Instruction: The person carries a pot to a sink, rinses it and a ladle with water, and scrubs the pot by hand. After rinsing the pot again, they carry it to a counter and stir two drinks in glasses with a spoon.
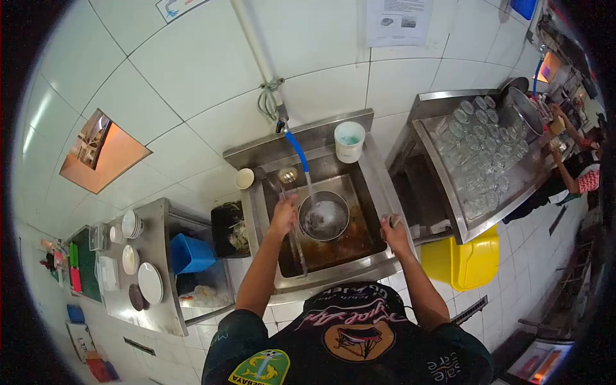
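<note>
My left hand [284,215] is closed around the long metal handle of a ladle [287,174] over the left side of the steel sink [378,192]. The ladle's round bowl points to the back wall, and its handle slants down toward me. Water runs from a blue hose [296,151] into a round metal pot [325,232], which holds foamy water and sits in the basin. At the sink's right rim, my right hand [396,236] is closed on a small greyish thing that I cannot make out.
A white tub [350,142] and a small cream bowl [244,179] stand on the sink's rim. Many glasses [478,154] cover the right table. Plates [150,283] lie on the left table. A yellow bin [462,260] stands at right; another person [571,173] works beyond.
</note>
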`<state>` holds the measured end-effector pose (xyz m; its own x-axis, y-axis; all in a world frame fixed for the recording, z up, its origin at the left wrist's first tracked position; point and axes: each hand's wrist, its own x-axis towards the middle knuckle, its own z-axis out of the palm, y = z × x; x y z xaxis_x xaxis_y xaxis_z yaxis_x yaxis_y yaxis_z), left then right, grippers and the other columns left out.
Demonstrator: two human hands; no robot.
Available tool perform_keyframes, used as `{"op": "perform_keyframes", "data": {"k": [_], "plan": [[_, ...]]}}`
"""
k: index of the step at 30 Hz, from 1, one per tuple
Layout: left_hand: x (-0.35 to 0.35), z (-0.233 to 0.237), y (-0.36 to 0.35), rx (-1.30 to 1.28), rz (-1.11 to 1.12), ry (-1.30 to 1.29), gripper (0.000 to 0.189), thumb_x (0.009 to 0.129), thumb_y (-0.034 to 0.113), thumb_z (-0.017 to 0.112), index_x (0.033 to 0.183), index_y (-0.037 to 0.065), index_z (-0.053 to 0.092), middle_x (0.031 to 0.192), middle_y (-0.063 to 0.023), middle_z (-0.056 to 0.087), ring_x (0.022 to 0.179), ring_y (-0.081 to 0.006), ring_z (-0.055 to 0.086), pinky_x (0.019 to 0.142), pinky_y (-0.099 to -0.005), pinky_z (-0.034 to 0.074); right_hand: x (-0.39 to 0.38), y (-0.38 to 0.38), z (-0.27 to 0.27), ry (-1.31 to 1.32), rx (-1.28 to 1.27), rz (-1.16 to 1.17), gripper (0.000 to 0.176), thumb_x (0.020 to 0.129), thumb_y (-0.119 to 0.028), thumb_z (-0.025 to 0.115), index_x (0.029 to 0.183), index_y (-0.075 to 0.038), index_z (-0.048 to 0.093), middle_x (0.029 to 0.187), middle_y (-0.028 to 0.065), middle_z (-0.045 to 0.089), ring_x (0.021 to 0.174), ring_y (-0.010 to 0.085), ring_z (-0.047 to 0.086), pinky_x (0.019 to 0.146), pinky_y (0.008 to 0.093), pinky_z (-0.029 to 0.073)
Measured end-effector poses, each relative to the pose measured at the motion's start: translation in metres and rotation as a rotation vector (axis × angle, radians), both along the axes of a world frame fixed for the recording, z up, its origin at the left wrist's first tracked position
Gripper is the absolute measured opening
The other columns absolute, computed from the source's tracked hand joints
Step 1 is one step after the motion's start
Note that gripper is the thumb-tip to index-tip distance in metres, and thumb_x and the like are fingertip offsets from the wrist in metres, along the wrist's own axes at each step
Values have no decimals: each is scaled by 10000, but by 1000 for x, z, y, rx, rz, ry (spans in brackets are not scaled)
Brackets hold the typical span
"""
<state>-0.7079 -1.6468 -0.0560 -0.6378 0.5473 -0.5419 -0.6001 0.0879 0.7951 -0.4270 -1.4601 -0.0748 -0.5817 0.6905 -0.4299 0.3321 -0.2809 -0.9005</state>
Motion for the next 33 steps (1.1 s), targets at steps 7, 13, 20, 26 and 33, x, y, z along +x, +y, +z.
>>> {"op": "perform_keyframes", "data": {"k": [7, 13, 20, 26, 33], "plan": [[-9, -37, 29, -154, -271, -446, 271, 937, 149, 238, 1024, 13, 455, 620, 24, 376, 450, -69, 290, 384, -207, 263, -104, 66, 44, 148, 688, 113, 206, 823, -169, 534, 950, -8, 513, 734, 31, 522, 701, 115, 500, 634, 282, 420], [-32, -66, 75, 70, -21, -699, 166, 901, 110, 368, 804, 14, 463, 628, -19, 442, 456, -71, 382, 362, -154, 330, -223, 117, 80, 7, 847, 206, 353, 776, -199, 564, 1060, -4, 484, 953, 209, 536, 915, 362, 530, 738, 436, 423], [-57, -104, 99, 74, 59, -590, 183, 873, 49, 317, 759, 8, 455, 588, -59, 472, 478, -122, 457, 428, -277, 438, -239, 59, 52, 470, 1080, 228, 196, 750, -110, 598, 916, -11, 563, 880, 139, 585, 854, 308, 562, 749, 356, 435], [-69, -121, 125, 90, 622, -794, 162, 857, 40, 382, 717, 29, 465, 634, -78, 508, 554, -198, 519, 495, -307, 475, -242, 34, -66, 271, -77, 314, 174, 837, -193, 541, 893, -37, 591, 858, 14, 612, 781, 125, 562, 705, 274, 444], [-77, -202, 94, 373, 207, -554, 83, 880, 54, 443, 917, -9, 483, 806, -117, 524, 705, -212, 542, 641, -341, 508, -289, 12, -131, 144, -531, 260, 152, 829, -187, 503, 818, -72, 602, 767, 36, 574, 719, 166, 536, 651, 307, 435]]}}
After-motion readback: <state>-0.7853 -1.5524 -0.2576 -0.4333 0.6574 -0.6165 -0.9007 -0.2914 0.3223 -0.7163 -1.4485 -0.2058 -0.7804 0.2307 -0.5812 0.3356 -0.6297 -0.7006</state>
